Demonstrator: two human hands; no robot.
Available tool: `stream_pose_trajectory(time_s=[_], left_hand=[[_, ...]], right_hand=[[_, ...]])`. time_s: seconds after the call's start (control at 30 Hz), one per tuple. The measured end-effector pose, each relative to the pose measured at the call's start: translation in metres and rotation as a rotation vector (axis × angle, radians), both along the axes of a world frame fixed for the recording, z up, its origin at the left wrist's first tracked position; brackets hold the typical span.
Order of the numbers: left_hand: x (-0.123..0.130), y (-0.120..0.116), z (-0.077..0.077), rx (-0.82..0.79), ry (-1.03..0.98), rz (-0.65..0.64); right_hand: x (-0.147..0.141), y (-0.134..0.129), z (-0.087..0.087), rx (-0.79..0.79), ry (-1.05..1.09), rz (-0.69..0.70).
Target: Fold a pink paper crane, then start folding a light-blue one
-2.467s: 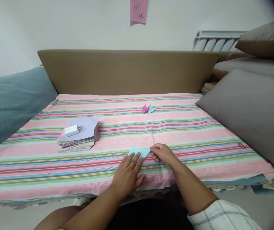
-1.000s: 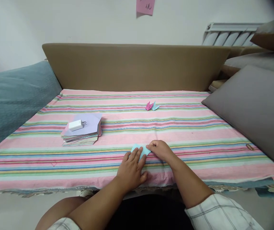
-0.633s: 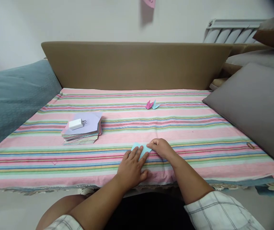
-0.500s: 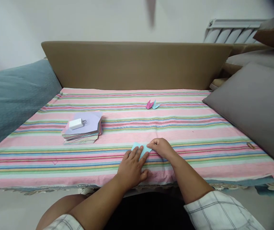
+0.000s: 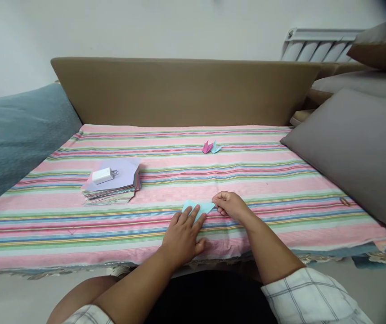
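Observation:
A light blue piece of folded paper (image 5: 207, 207) lies on the striped cloth close in front of me. My left hand (image 5: 183, 229) rests flat on it with the fingers spread, covering its lower left part. At the paper's right corner, my right hand (image 5: 231, 205) pinches the tip between thumb and forefinger. Farther back stand two small folded paper pieces side by side, one magenta (image 5: 207, 147) and one light blue (image 5: 215, 147).
To the left sits a stack of coloured paper (image 5: 125, 177) with a white plug adapter (image 5: 103, 175) on top. A grey pillow (image 5: 351, 148) borders the right side, near a small brown ring-like item (image 5: 345, 201). The brown backrest (image 5: 186, 92) rises behind the striped cloth (image 5: 166, 184).
My right hand has shifted slightly right along the paper, and more of the paper's right point shows. My left hand stays pressed on it. The whole view has moved a little.

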State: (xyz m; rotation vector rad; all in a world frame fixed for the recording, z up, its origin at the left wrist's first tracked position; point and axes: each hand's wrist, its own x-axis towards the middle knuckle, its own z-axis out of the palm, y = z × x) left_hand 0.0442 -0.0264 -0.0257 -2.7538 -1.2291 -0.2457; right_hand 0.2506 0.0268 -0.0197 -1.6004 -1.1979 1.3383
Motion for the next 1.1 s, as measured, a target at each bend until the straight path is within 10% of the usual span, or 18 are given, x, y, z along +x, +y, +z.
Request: stream_pose_trajectory(time_s=[1.1], left_hand=[[-0.001,0.000,-0.002,0.005,0.007,-0.016]], right_hand=[[-0.007,-0.007,0.009,0.152,-0.755,0.131]])
